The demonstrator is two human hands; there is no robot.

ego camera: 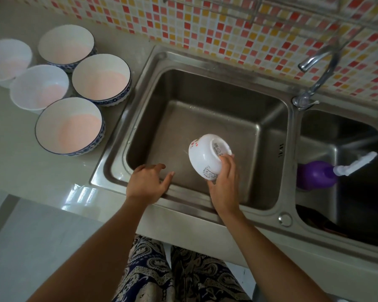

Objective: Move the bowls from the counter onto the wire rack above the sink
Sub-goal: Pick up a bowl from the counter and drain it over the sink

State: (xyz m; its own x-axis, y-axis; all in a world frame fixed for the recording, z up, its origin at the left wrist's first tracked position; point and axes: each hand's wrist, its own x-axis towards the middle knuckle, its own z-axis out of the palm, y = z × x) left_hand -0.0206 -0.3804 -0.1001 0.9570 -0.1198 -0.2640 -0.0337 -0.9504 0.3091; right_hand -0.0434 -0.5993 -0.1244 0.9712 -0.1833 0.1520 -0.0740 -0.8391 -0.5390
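Note:
My right hand (224, 182) grips a small white bowl (205, 156), turned upside down and tilted over the left sink basin (205, 118). My left hand (147, 182) hovers over the basin's front left corner with relaxed fingers, holding nothing. Several bowls stand upright on the counter at the left: three with blue-patterned rims (69, 126) (102, 79) (66, 46) and two plain white ones (39, 89) (7, 59). The wire rack (260, 9) shows along the top edge, against the tiled wall.
A chrome faucet (314, 68) rises between the two basins. The right basin (340, 192) holds a purple bottle (316, 175) with a white nozzle. Pale counter (20, 171) extends to the front left. My patterned trousers show below the counter edge.

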